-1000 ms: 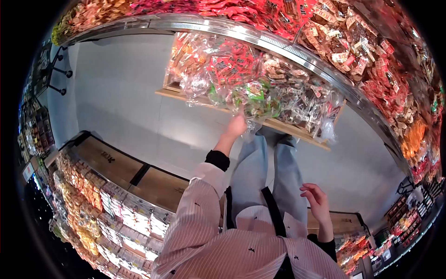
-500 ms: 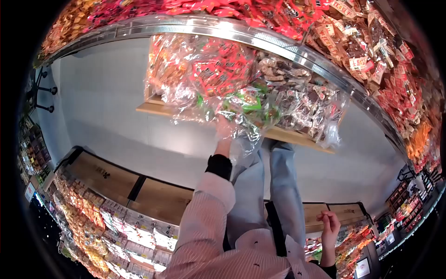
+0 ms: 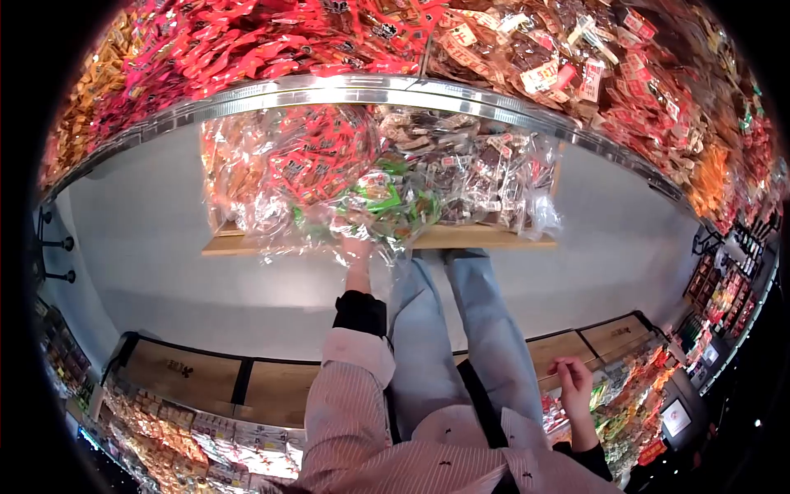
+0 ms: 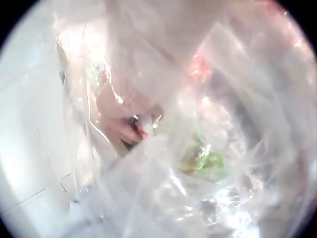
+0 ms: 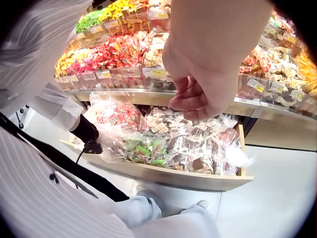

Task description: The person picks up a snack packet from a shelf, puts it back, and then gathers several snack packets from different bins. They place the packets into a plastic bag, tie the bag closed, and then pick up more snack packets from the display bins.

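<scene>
A pulled-out wooden drawer holds several clear plastic bags of wrapped snacks. My left hand reaches over its front edge, partly behind loose clear film. Seen through that film in the left wrist view, the fingers are curled at the plastic of the clear bag with green packets. Behind it lies a bag of red packets, and to its right a bag of dark-brown packets. My right hand hangs away from the drawer, fingers loosely curled with nothing in them.
Above the drawer, a metal shelf edge carries heaped red packets and brown packets. Behind my legs stands another display with wooden panels. My feet are close to the drawer front.
The head view has turned, so the drawer sits further left and lower in it. My left hand stays at the green-packet bag, now more covered by film. The right hand still hangs loose.
</scene>
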Available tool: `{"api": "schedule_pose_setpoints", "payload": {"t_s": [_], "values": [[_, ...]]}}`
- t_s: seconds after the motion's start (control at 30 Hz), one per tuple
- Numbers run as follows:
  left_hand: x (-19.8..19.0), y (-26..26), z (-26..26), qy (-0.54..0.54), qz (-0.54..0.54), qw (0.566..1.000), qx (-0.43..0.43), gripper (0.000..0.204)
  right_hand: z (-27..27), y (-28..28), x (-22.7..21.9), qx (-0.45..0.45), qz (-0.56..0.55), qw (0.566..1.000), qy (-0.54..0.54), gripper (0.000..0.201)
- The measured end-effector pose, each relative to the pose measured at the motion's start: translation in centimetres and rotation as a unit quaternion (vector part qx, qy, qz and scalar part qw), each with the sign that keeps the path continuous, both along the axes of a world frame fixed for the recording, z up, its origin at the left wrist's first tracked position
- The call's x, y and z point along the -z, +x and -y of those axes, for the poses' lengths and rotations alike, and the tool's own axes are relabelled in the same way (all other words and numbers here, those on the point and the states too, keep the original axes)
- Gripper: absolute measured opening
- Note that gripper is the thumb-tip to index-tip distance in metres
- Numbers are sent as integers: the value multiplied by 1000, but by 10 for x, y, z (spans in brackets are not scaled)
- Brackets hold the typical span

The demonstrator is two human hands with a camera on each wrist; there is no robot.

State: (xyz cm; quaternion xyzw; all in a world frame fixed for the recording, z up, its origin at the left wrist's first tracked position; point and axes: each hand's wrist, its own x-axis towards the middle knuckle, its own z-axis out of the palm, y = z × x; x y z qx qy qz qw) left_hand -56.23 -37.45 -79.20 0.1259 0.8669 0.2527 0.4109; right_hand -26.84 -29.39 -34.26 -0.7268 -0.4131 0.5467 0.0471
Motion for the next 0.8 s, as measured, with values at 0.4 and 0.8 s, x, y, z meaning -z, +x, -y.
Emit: {"api": "schedule_pose_setpoints", "payload": {"t_s": [0.4,0.8], "values": [[-143,-8,39,-31,350,936,-35,61,-25,-27,-54,-67,-80,984,144,13],[-276,-52,44,20,482,875,-31,49,-45,-56,-108,-195,-69,948,241,13]]}}
